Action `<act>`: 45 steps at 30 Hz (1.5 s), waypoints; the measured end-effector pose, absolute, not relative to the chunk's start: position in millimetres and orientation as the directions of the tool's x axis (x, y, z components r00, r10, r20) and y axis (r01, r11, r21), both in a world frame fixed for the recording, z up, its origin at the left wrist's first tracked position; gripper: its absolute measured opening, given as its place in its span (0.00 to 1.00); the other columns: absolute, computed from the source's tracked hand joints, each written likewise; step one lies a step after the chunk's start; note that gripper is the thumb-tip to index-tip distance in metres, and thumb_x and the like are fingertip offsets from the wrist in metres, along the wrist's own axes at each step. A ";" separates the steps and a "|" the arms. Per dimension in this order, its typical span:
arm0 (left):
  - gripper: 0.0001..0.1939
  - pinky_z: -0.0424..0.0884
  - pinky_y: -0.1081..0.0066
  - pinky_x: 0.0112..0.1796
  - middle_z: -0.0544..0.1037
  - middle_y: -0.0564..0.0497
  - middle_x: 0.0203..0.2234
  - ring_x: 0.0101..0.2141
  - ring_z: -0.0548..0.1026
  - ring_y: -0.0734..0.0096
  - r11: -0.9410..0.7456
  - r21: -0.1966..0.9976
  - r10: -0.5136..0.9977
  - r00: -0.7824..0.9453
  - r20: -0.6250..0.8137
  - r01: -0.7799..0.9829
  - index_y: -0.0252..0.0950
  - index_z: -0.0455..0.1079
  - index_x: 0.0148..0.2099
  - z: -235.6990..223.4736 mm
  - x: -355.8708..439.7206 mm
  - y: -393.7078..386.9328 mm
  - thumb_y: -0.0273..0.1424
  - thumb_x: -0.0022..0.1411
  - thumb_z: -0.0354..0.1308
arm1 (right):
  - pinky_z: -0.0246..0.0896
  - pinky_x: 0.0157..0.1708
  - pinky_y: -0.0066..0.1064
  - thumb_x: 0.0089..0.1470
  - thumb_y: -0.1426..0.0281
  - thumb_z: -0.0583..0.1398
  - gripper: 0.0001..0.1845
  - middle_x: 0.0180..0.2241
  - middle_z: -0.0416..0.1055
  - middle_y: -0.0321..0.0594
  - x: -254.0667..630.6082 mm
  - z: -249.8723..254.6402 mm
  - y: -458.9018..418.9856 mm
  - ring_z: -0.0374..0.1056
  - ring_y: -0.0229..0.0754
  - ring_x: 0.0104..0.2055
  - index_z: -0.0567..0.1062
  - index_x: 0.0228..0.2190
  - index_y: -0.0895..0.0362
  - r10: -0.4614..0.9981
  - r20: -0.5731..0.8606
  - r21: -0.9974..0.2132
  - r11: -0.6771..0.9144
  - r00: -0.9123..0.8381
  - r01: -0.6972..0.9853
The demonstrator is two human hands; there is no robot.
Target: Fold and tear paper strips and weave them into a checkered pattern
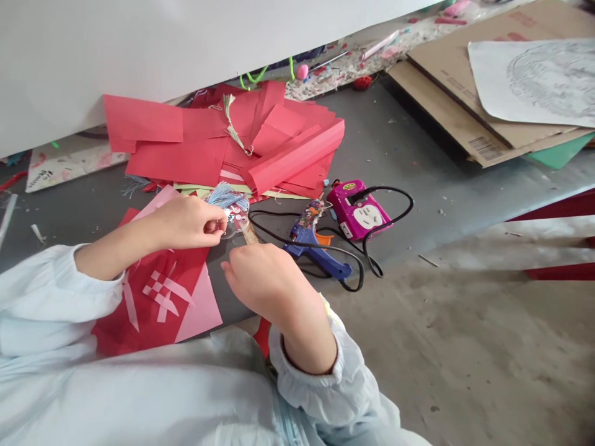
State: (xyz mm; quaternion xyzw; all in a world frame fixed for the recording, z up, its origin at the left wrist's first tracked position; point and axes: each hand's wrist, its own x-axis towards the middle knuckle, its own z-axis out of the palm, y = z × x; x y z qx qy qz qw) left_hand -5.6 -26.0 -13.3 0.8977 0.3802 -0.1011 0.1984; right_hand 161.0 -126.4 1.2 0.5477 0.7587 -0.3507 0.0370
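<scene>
Left hand (pixel 198 220) pinched, right hand (pixel 267 275) curled (on what, I cannot tell) near the counter's (pixel 381 142) front edge; a blue tassel (pixel 227 197) lies just beyond both, the surface extending rightward past a glue gun (pixel 332 263).

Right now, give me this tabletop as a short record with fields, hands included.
Left hand: curled, close to the blue tassel; any grip unclear
Right hand: curled; whatever it holds is hidden
Glue gun: blue, right of both hands
Power strip: magenta, black cord plugged in
Red paper pile: beyond the hands
Cardboard: far right, under a drawing
</scene>
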 end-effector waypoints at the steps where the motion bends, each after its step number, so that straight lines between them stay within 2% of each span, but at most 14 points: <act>1: 0.07 0.61 0.75 0.29 0.77 0.59 0.22 0.24 0.73 0.76 -0.619 0.305 0.636 0.690 -0.346 0.724 0.40 0.74 0.31 -12.8 -7.4 -28.5 0.33 0.54 0.54 | 0.68 0.34 0.35 0.67 0.71 0.49 0.21 0.37 0.81 0.52 161.4 1.2 -126.1 0.80 0.51 0.41 0.81 0.37 0.59 0.801 -0.443 -0.489 0.160 -0.402 0.857; 6: 0.08 0.62 0.76 0.29 0.79 0.58 0.23 0.25 0.74 0.76 -0.592 0.354 0.623 0.690 -0.368 0.724 0.40 0.75 0.32 -12.2 -11.0 -37.0 0.34 0.55 0.54 | 0.69 0.36 0.35 0.66 0.71 0.48 0.21 0.38 0.81 0.52 163.4 -0.9 -125.8 0.79 0.50 0.42 0.82 0.39 0.58 0.809 -0.417 -0.480 0.192 -0.415 0.856; 12: 0.10 0.65 0.76 0.31 0.81 0.57 0.25 0.27 0.76 0.76 -0.567 0.381 0.673 0.677 -0.297 0.730 0.39 0.76 0.33 -9.0 -10.5 -37.2 0.35 0.56 0.55 | 0.68 0.35 0.35 0.66 0.71 0.49 0.21 0.37 0.81 0.52 163.4 -2.1 -125.8 0.79 0.51 0.42 0.82 0.38 0.59 0.815 -0.400 -0.481 0.202 -0.419 0.853; 17: 0.11 0.66 0.76 0.33 0.82 0.56 0.27 0.29 0.77 0.76 -0.586 0.353 0.690 0.677 -0.254 0.729 0.38 0.75 0.34 -9.1 -7.1 -37.2 0.35 0.57 0.53 | 0.68 0.35 0.35 0.66 0.71 0.48 0.22 0.37 0.81 0.54 163.1 -1.0 -125.1 0.80 0.51 0.41 0.81 0.37 0.60 0.808 -0.417 -0.483 0.191 -0.416 0.855; 22: 0.12 0.63 0.75 0.30 0.82 0.56 0.27 0.27 0.76 0.75 -0.647 0.293 0.668 0.708 -0.228 0.704 0.38 0.77 0.37 -19.4 -3.6 -35.2 0.33 0.57 0.52 | 0.69 0.36 0.35 0.66 0.71 0.48 0.22 0.36 0.81 0.53 162.5 -1.1 -125.5 0.80 0.51 0.42 0.82 0.38 0.60 0.818 -0.406 -0.477 0.191 -0.408 0.858; 28: 0.10 0.61 0.75 0.28 0.81 0.56 0.25 0.25 0.74 0.77 -0.635 0.323 0.666 0.709 -0.232 0.702 0.38 0.77 0.33 -22.5 7.0 -30.9 0.30 0.56 0.53 | 0.68 0.37 0.34 0.66 0.72 0.49 0.21 0.38 0.81 0.53 164.5 0.6 -125.1 0.79 0.50 0.43 0.82 0.40 0.59 0.813 -0.422 -0.475 0.179 -0.402 0.861; 29: 0.09 0.62 0.75 0.28 0.82 0.56 0.25 0.25 0.74 0.77 -0.609 0.356 0.678 0.698 -0.232 0.709 0.38 0.77 0.33 -21.6 8.0 -29.8 0.31 0.55 0.55 | 0.68 0.37 0.34 0.66 0.72 0.49 0.21 0.38 0.81 0.52 165.3 0.6 -125.1 0.79 0.50 0.43 0.82 0.39 0.59 0.816 -0.415 -0.476 0.182 -0.402 0.861; 31: 0.07 0.66 0.76 0.29 0.83 0.55 0.27 0.26 0.76 0.75 -0.497 0.497 0.701 0.667 -0.254 0.711 0.37 0.77 0.33 -19.1 8.3 -27.9 0.32 0.54 0.57 | 0.66 0.35 0.34 0.66 0.71 0.48 0.22 0.37 0.81 0.52 167.5 0.4 -125.1 0.79 0.51 0.42 0.82 0.38 0.59 0.824 -0.405 -0.474 0.182 -0.396 0.861; 34: 0.07 0.70 0.75 0.27 0.83 0.50 0.26 0.25 0.77 0.73 -0.196 0.704 0.735 0.577 -0.356 0.683 0.35 0.75 0.33 -14.1 4.9 -28.2 0.33 0.53 0.61 | 0.61 0.31 0.34 0.67 0.70 0.48 0.21 0.37 0.81 0.51 172.3 0.0 -125.5 0.78 0.52 0.40 0.81 0.38 0.58 0.856 -0.391 -0.460 0.137 -0.338 0.877; 36: 0.06 0.68 0.75 0.23 0.83 0.49 0.24 0.20 0.73 0.75 -0.021 0.752 0.752 0.506 -0.423 0.659 0.34 0.74 0.33 -10.9 0.8 -32.2 0.32 0.54 0.62 | 0.56 0.29 0.34 0.67 0.69 0.49 0.20 0.37 0.81 0.49 175.5 -1.1 -125.8 0.78 0.52 0.39 0.81 0.39 0.58 0.899 -0.347 -0.449 0.091 -0.268 0.889; 39: 0.07 0.64 0.77 0.18 0.81 0.49 0.22 0.17 0.68 0.79 0.130 0.792 0.765 0.449 -0.463 0.596 0.34 0.74 0.32 -7.4 -6.6 -43.9 0.33 0.55 0.64 | 0.51 0.29 0.33 0.66 0.67 0.52 0.16 0.35 0.80 0.46 177.2 -4.6 -125.8 0.76 0.49 0.38 0.79 0.39 0.58 0.966 -0.202 -0.472 0.047 -0.160 0.880; 41: 0.07 0.62 0.77 0.17 0.80 0.50 0.20 0.16 0.66 0.81 0.190 0.818 0.770 0.434 -0.467 0.543 0.34 0.74 0.31 -5.3 -11.7 -54.6 0.34 0.55 0.65 | 0.50 0.30 0.32 0.64 0.68 0.55 0.12 0.32 0.78 0.42 175.3 -7.3 -125.7 0.73 0.45 0.36 0.78 0.40 0.58 0.987 -0.105 -0.535 0.051 -0.126 0.843; 45: 0.10 0.61 0.77 0.16 0.77 0.52 0.18 0.15 0.64 0.82 0.222 0.847 0.799 0.409 -0.442 0.483 0.35 0.74 0.30 -0.9 -22.9 -79.7 0.37 0.56 0.66 | 0.51 0.32 0.28 0.62 0.68 0.58 0.11 0.28 0.73 0.35 164.1 -11.1 -128.2 0.66 0.37 0.30 0.78 0.42 0.55 0.983 0.023 -0.680 0.148 -0.181 0.718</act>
